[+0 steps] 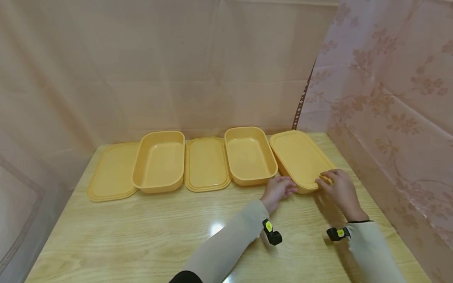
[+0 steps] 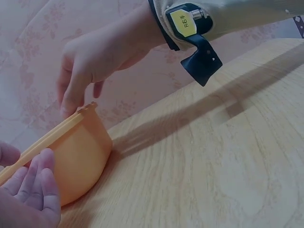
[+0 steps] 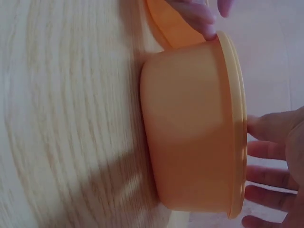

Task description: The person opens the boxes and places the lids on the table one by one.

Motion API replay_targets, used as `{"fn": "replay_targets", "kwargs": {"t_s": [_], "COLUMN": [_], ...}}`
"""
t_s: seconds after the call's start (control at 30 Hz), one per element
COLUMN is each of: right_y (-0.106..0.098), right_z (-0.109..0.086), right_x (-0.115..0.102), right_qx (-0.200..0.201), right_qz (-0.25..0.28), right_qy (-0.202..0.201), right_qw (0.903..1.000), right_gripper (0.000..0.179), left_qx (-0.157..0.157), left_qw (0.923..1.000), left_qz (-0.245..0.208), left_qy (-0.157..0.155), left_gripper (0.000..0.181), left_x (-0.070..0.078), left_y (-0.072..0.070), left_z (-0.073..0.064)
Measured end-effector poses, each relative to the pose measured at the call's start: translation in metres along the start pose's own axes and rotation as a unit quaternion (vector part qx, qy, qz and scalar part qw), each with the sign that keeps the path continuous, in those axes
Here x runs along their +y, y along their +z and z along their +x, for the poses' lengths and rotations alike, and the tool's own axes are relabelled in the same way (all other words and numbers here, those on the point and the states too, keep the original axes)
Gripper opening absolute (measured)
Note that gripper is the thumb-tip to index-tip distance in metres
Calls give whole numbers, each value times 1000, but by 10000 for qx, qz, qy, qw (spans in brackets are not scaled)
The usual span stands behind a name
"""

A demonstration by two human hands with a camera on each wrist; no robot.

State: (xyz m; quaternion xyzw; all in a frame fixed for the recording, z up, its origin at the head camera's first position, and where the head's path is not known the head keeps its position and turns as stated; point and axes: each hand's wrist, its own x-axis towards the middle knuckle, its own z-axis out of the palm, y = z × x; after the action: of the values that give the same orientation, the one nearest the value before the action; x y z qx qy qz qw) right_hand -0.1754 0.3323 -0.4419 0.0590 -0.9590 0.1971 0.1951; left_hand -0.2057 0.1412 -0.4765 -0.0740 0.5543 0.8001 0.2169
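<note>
At the right end of the row stands a yellow rectangular food container (image 3: pixel 185 137) with a yellow lid (image 1: pixel 301 155) lying over its top. My left hand (image 1: pixel 277 192) is at its near left corner, fingers loosely bent beside the lid's edge and the wall, with the thumb higher up. My right hand (image 1: pixel 340 190) touches the lid near its front right corner with its fingertips. Seen from the right wrist, the fingers (image 3: pixel 268 175) of that hand extend against the lid's top. The container rests on the table.
Left of it stand two uncovered yellow containers (image 1: pixel 251 155) (image 1: pixel 159 161). One lid (image 1: pixel 207 165) lies between them, another lid (image 1: pixel 113 173) at the far left. The wooden table (image 1: pixel 141 236) meets a plain curtain (image 1: pixel 177 70) behind and a floral cloth (image 1: pixel 396 118) on the right.
</note>
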Motion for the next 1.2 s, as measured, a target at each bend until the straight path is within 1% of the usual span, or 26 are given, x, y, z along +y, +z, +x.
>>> {"fn": "replay_targets", "kwargs": {"t_s": [0.07,0.13,0.27,0.33,0.53,0.63,0.77,0.9,1.03,1.13,1.2], "right_y": [0,1,2,3,8,10,9,7,6,7,8], "right_z": [0,0,-3,-6,-11,-12,-14,-14,-12,-12,-12], "right_x": [-3,-6,-11,-13,-17,-19,-23,-30,-35,-37,-37], "right_qx": [-15,-62,-285,-322,-100,-102,-280,-439,-557,-567,-500], "right_qz": [-33,-45,8,25,-39,-76,-306,-630,-843,-949,-994], "right_qy": [-195,-300,-315,-316,-566,-626,-616,-727,-769,-805,-867], "right_qw": [9998,9995,9991,9990,9983,9980,9972,9944,9919,9906,9900], "right_gripper": [23,20,20,23,25,25,28,31,29,28,27], "left_qx": [-9,-8,5,13,2,20,29,22,34,54,63], "left_qw": [10000,10000,10000,10000,9999,9999,9998,9998,9997,9996,9995], "left_qz": [-11,-15,-52,-85,-118,-164,-189,-198,-255,-291,-315], "left_qy": [8,14,7,7,52,28,-9,12,34,29,20], "left_gripper": [18,17,17,16,16,17,16,17,18,17,17], "left_x": [-1,-1,-1,-2,-4,-5,-5,-6,-5,-5,-5], "left_y": [0,0,0,1,1,1,1,2,2,3,3], "left_z": [-1,-2,-3,-3,-3,-3,-3,-2,-2,-1,-1]}}
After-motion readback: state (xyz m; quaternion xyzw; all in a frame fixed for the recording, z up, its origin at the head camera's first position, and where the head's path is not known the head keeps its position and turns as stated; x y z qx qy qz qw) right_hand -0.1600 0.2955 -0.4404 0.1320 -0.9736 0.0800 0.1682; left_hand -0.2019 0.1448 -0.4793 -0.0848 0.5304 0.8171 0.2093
